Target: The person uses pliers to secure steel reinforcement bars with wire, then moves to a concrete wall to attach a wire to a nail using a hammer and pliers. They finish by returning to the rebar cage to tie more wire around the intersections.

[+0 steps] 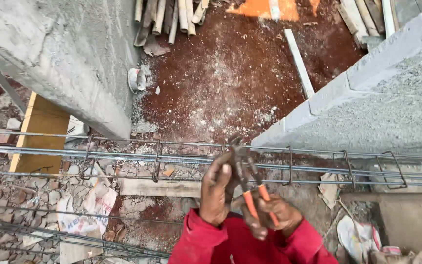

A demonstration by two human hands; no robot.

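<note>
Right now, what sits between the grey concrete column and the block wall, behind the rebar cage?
Head view: bare red-brown soil between concrete column and block wall, with grey mortar debris and one pale plank.

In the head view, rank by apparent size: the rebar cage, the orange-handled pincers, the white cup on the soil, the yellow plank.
1. rebar cage, spanning the frame
2. yellow plank
3. orange-handled pincers, though nearness to the camera inflates them
4. white cup, smallest, though farther away
</note>
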